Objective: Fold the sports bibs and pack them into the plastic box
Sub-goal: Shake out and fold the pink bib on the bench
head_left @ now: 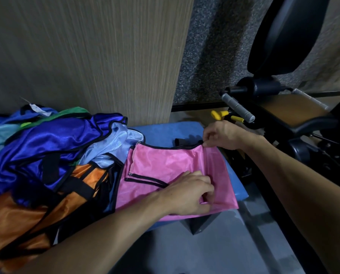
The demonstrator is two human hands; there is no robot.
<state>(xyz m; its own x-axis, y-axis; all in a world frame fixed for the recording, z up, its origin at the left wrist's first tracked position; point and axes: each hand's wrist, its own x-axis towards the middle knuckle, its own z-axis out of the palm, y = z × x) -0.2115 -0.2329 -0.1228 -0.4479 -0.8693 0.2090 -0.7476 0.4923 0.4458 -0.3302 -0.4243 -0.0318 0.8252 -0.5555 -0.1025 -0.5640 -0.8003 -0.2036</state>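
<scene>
A pink bib (pixel 165 165) with black trim lies partly folded on a blue padded bench (pixel 165 131). My left hand (pixel 190 192) pinches the pink fabric near its lower right edge. At the bib's far right corner, my right hand (pixel 220 135) pinches the black-trimmed edge. To the left lies a heap of unfolded bibs: dark blue (pixel 52 141), light blue (pixel 113 145), orange (pixel 26 214) and a green one (pixel 70 112) at the back. No plastic box is in view.
A wood-grain panel (pixel 105 56) rises behind the bench. Black gym equipment with a grey knurled handle (pixel 238 108), yellow knobs (pixel 218 114) and a dark padded seat (pixel 283 36) stands to the right. Grey floor (pixel 214 254) lies below the bench's front edge.
</scene>
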